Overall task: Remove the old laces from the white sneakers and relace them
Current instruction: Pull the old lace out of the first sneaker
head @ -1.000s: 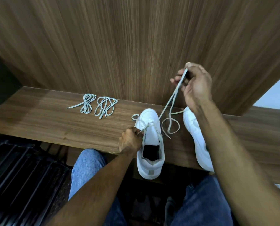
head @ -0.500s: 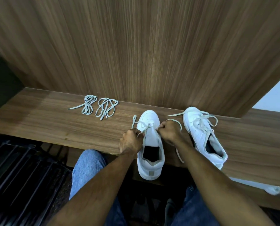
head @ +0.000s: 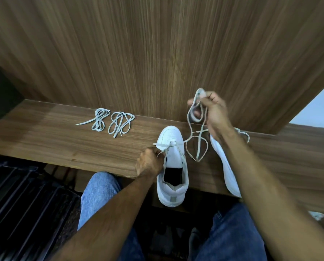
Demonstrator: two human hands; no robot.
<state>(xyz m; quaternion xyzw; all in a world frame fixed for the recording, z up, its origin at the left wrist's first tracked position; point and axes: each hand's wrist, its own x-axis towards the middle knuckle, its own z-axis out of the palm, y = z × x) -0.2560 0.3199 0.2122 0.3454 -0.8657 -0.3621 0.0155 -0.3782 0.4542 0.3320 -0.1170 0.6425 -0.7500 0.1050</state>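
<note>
Left hand: our left hand rests against the left side of the near sneaker, fingers curled tight and pinching the lace end where it leaves the front eyelets.
Right hand: our right hand is raised in front of the wood wall, fingers closed round a bunched loop of the lace.
Lace: the lace runs from the sneaker's front eyelets up to our right hand, with slack loops hanging down and touching the bench between the two shoes.
Near sneaker: the white sneaker stands upright on the wooden bench, toe toward the wall, heel hanging over the front edge; its tongue is bare apart from the lace at the front.
Second sneaker: the other white sneaker lies just right of the first, mostly hidden by our right forearm; some lace shows at its far end.
Spare laces: two loose bundles of laces lie side by side on the bench, well left of the shoes, near the wood wall.
Below: our knees in blue jeans sit under the bench edge.
</note>
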